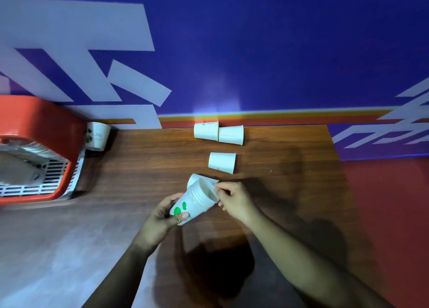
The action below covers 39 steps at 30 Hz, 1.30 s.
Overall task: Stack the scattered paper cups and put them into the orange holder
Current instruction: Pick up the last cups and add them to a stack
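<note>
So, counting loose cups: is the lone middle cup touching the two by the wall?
Apart. The head view shows a strip of bare table between the lone cup and the two cups by the wall.

Your left hand (162,215) and right hand (234,201) are bare. So are both forearms, from the wrists to the frame's edge, the left leaving at 7 o'clock and the right at 5 o'clock. Your left thumbnail is in plain view. Shadow dims the left forearm.
</note>
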Each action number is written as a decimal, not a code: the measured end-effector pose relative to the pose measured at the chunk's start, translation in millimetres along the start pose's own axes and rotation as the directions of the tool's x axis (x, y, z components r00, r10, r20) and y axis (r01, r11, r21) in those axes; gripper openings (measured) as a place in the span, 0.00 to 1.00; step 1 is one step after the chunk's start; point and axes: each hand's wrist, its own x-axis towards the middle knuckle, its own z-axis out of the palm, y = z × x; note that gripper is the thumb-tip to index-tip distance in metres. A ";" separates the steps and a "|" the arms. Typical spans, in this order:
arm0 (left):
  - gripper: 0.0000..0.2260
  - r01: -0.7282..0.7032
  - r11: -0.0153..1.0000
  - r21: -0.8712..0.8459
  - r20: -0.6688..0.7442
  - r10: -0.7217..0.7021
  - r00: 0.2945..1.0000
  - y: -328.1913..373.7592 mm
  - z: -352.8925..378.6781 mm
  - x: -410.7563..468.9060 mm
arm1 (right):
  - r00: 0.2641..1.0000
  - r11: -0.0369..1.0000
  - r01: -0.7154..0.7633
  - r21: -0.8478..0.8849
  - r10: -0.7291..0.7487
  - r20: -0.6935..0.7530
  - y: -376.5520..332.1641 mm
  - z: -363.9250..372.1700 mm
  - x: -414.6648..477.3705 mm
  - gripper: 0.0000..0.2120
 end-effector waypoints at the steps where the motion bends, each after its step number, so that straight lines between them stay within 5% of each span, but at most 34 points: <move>1: 0.24 -0.005 1.000 -0.002 -0.042 0.005 0.999 -1.5 -3.9 -5.8 | 0.996 0.994 -0.090 0.061 0.091 -0.013 2.5 5.7 2.4 0.12; 6: 0.21 -0.009 1.000 0.011 -0.207 0.011 0.978 -17.3 -32.3 -29.7 | 0.931 0.939 -0.318 0.131 0.335 -0.145 11.7 31.9 21.5 0.21; 12: 0.20 -0.008 0.999 0.034 -0.338 0.019 0.941 -20.3 -47.6 -50.3 | 0.863 0.834 -0.466 0.296 0.503 -0.057 8.0 63.8 28.7 0.07; 14: 0.20 0.020 0.997 0.081 -0.371 0.011 0.928 -25.2 -53.8 -53.8 | 0.897 0.867 -0.401 0.296 0.438 -0.067 -0.5 58.7 20.7 0.04; 17: 0.20 0.045 0.982 0.181 -0.412 0.034 0.911 -29.8 -60.5 -58.6 | 0.985 0.982 -0.122 0.146 0.139 -0.107 -19.6 40.2 4.7 0.03; 21: 0.21 0.034 0.964 0.263 -0.348 0.062 0.935 -27.4 -58.5 -57.5 | 0.993 0.995 0.093 -0.026 -0.095 -0.074 -41.2 20.9 -14.4 0.04; 24: 0.21 0.017 0.963 0.267 -0.293 0.064 0.954 -21.3 -52.3 -52.5 | 0.994 0.991 0.114 -0.075 -0.113 0.009 -43.5 22.8 -21.1 0.08; 30: 0.24 -0.013 0.987 0.163 -0.229 0.051 0.972 -22.0 -49.4 -49.4 | 0.995 0.994 0.082 -0.075 -0.085 -0.049 -27.8 24.9 -21.3 0.07; 36: 0.24 0.002 0.987 0.159 -0.239 0.036 0.970 -26.1 -44.2 -40.4 | 0.969 0.989 0.137 -0.056 -0.121 0.216 -16.3 58.0 -35.0 0.10; 39: 0.22 0.012 0.988 0.152 -0.270 0.030 0.962 -22.2 -44.1 -40.8 | 1.000 0.994 0.007 0.112 -0.008 0.008 -6.7 53.0 -20.3 0.05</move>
